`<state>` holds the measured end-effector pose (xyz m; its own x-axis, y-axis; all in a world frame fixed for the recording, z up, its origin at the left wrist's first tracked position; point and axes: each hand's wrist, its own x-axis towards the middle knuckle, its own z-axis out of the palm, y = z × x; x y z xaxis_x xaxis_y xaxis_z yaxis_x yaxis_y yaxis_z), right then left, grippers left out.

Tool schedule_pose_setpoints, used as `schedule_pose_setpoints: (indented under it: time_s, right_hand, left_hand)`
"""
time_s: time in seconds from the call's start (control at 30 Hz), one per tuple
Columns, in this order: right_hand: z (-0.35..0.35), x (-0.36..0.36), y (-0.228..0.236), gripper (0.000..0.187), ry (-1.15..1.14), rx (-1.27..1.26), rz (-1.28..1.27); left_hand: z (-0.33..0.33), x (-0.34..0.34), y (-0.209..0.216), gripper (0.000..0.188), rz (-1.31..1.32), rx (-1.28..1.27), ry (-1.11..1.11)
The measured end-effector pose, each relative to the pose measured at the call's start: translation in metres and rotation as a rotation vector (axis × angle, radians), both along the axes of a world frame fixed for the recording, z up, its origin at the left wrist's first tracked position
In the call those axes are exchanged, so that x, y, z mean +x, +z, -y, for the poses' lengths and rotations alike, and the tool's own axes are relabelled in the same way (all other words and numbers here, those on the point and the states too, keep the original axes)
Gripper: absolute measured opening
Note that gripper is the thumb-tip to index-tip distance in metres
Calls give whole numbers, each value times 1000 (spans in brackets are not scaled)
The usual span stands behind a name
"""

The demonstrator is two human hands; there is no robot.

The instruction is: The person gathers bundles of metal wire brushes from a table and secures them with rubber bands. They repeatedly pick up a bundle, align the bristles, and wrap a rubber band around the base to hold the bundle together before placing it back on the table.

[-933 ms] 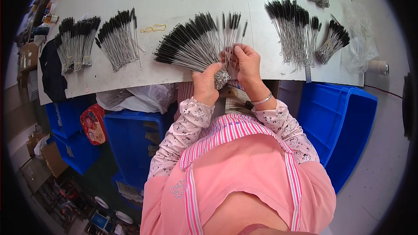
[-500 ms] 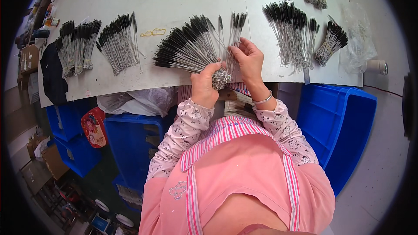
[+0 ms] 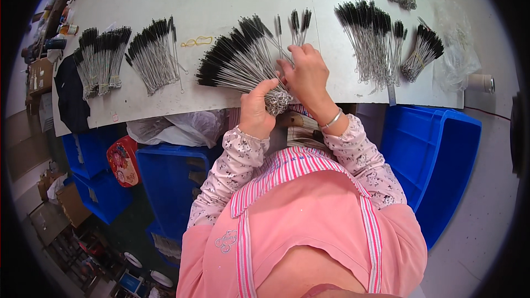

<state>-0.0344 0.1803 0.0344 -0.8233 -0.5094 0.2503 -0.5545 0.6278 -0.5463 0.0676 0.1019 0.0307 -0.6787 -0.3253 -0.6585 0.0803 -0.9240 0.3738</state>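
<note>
A fanned bundle of thin wire-handled cleaning brushes (image 3: 232, 58) with black bristles rests at the table's near edge. My left hand (image 3: 256, 110) is closed round its looped wire ends, bristles pointing away and to the left. My right hand (image 3: 308, 77) is beside the bundle's right edge, thumb and fingers bent together by the stems. A few separate brushes (image 3: 300, 25) stick out beyond it, their stems running down behind the fingers. The exact grip is partly hidden by the back of the hand.
More brush piles lie left (image 3: 153, 58) and right (image 3: 371, 41), with banded bundles (image 3: 422, 52) at the sides and far right. Yellow rubber bands (image 3: 197, 41) lie on the white table (image 3: 182, 83). Blue crates (image 3: 428, 154) stand below its edge. Clear plastic (image 3: 457, 49) lies at right.
My right hand has turned back-up and shifted slightly left, towards the bundle. The separate brushes moved slightly away from me. My left hand keeps its hold.
</note>
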Motion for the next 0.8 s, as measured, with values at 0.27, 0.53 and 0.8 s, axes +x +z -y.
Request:
schedule_pose_setpoints:
  time_s: [0.27, 0.53, 0.8]
  right_hand:
    - [8, -26, -30, 21, -48, 44, 21]
    - [3, -19, -1, 35, -35, -160, 253]
    - [9, -2, -14, 33, 103, -374, 899]
  left_hand:
    - [3, 3, 1, 23, -18, 80, -20]
    - [1, 4, 9, 20, 17, 17, -24]
    - [-1, 8, -4, 17, 45, -35, 24]
